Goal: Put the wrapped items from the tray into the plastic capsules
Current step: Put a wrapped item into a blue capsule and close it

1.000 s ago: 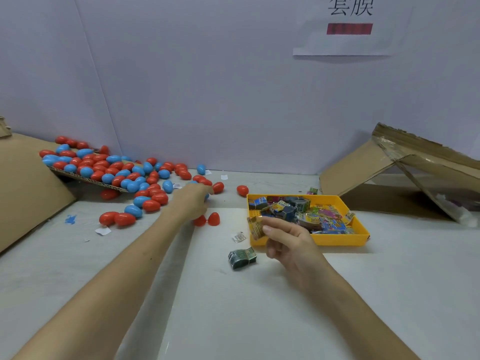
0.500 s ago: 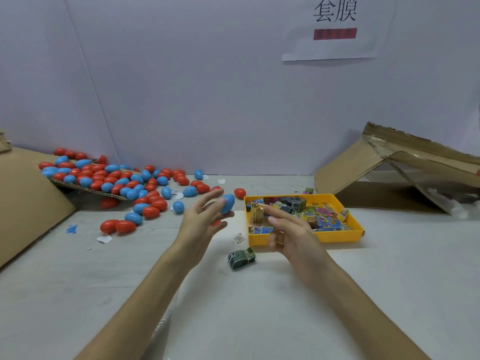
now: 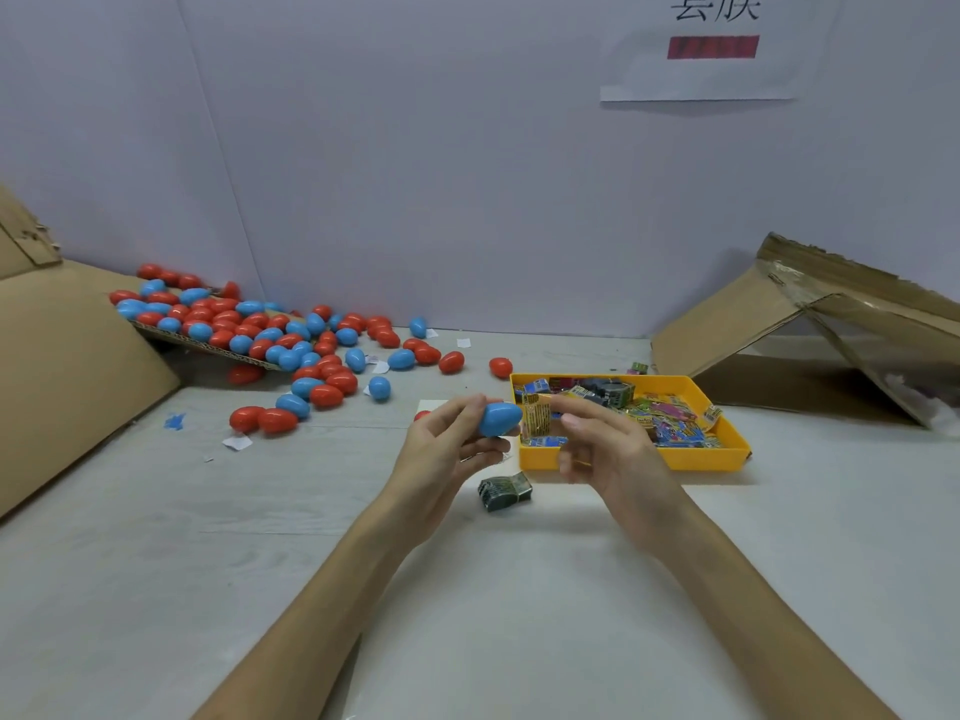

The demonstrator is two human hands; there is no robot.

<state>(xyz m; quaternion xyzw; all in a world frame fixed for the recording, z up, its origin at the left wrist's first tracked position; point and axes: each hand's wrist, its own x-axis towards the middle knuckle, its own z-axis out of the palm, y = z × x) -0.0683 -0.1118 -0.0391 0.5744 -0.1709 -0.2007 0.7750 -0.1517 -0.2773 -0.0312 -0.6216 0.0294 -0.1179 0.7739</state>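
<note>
Fingers of the left hand (image 3: 447, 449) pinch a blue capsule (image 3: 500, 419) just left of the yellow tray (image 3: 675, 462), and those of the right hand (image 3: 608, 459) pinch a yellow wrapped item (image 3: 537, 418) right beside it. The capsule looks closed, so I judge nothing is inserted yet. Much is left: the tray holds many items, one dark packet (image 3: 505, 492) lies before it, and many capsules (image 3: 327, 366) wait farther left.
</note>
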